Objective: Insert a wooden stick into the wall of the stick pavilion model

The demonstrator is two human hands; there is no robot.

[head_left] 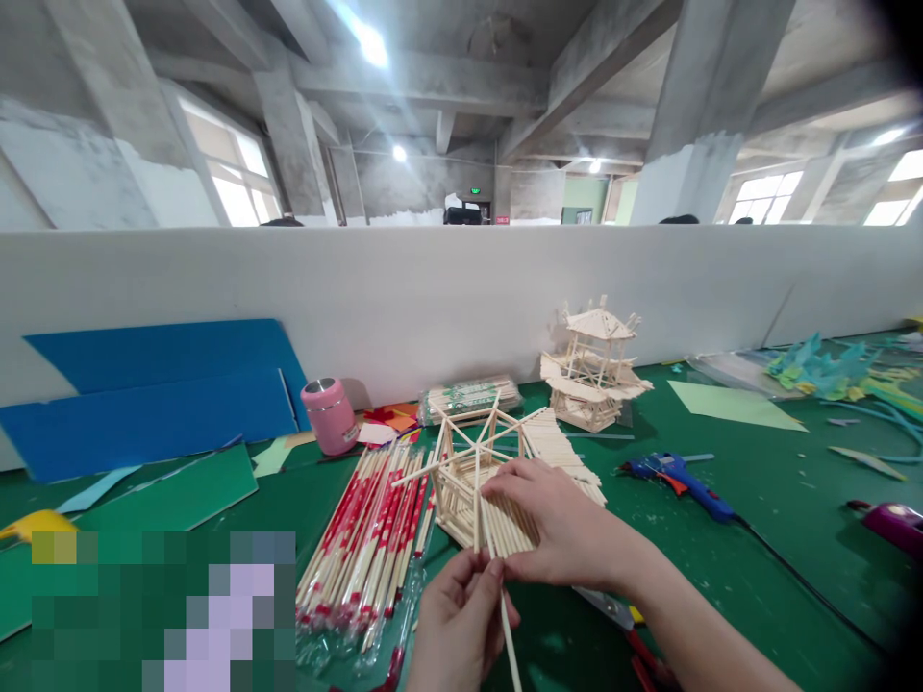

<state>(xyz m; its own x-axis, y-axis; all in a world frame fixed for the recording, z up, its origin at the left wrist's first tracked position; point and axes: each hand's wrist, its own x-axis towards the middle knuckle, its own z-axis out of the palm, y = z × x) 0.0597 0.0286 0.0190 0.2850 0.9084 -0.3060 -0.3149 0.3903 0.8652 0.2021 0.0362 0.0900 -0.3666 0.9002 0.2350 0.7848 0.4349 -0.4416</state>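
Observation:
My left hand (458,620) is low in the middle, fingers pinched on a thin wooden stick (511,644) that points down toward me. My right hand (559,529) lies over the near right side of a half-built stick frame model (480,476), its fingers curled on the frame's stick panel. The model has an open hexagonal top with spokes. Left of it lies a spread of chopsticks in red and white wrappers (371,538).
A finished stick pavilion (595,370) stands behind on the green table (757,538). A blue glue gun (682,478) with its cord lies to the right, a pink cup (328,415) and blue boards (155,399) to the left. Scissors (635,639) lie under my right forearm.

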